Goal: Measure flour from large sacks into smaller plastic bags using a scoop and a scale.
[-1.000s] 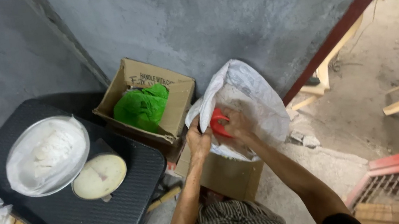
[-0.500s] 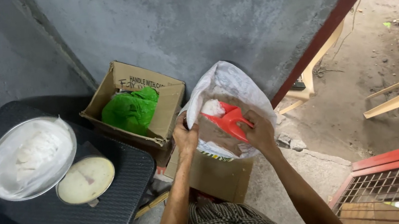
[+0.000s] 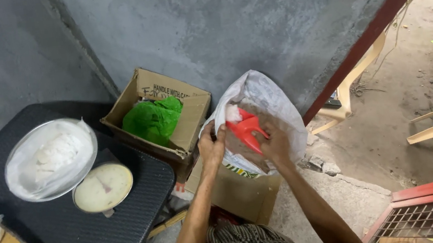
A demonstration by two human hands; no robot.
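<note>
Red scoop (image 3: 245,130) clasped in right hand (image 3: 277,144), left hand (image 3: 211,147) pinching white sack (image 3: 272,100) rim

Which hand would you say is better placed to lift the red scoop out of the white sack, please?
Probably the right hand: it grips the red scoop inside the white sack, while the left hand holds the sack's rim open.

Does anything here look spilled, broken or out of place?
Nothing looks spilled or broken. The left hand holds open the rim of a white sack sitting in a cardboard box, while the right hand grips a red scoop inside it. The only untidy thing is another cardboard box with loose, splayed flaps, holding a green bag.
</note>
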